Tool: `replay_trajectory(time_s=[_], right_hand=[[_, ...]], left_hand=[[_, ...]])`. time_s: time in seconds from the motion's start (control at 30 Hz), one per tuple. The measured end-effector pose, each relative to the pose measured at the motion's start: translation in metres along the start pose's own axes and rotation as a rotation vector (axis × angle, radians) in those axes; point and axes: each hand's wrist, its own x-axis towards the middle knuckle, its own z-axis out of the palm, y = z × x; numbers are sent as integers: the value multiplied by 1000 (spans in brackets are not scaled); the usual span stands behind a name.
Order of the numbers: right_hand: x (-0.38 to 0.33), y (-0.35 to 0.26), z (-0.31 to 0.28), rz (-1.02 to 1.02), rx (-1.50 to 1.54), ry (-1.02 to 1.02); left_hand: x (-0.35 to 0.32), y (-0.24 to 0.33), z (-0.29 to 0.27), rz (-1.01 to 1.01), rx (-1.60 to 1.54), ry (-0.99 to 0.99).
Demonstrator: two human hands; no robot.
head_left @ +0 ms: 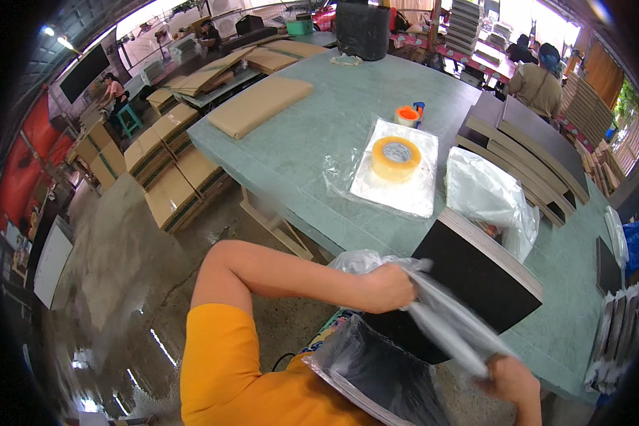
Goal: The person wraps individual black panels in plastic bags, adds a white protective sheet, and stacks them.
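Note:
My left hand (390,287) is closed on a clear plastic bag (444,312), which stretches in a blurred strip toward my right hand (512,380). That right hand grips the bag's other end, somewhat smeared by motion. Behind the plastic, at the table's near edge, a thick black slab (468,266) with a pale layered edge stands tilted. Its lower part is partly hidden by the plastic and my left hand. Against my body rests a second dark slab in clear plastic (387,376), cut off by the lower edge.
On the green table (284,163) lie plastic sheets (383,195) under a tape roll (395,159), a tape dispenser (408,116), a crumpled bag (486,192), stacked dark boards (525,142) and a brown package (263,106). Wrapped slabs (621,334) stand at right. Cartons (170,170) stand left. People work farther off.

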Motion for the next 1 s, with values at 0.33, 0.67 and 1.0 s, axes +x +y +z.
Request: replay_trajectory(time_s=[0.33, 0.67, 1.0], right_hand=[[26, -14, 24, 397, 444, 544], [21, 1, 17, 695, 205, 769], [-46, -14, 142, 378, 2173, 254]], left_hand=[[-11, -58, -48, -551, -237, 860], [9, -22, -56, -187, 108, 810], [-42, -76, 45, -56, -1569, -2]])
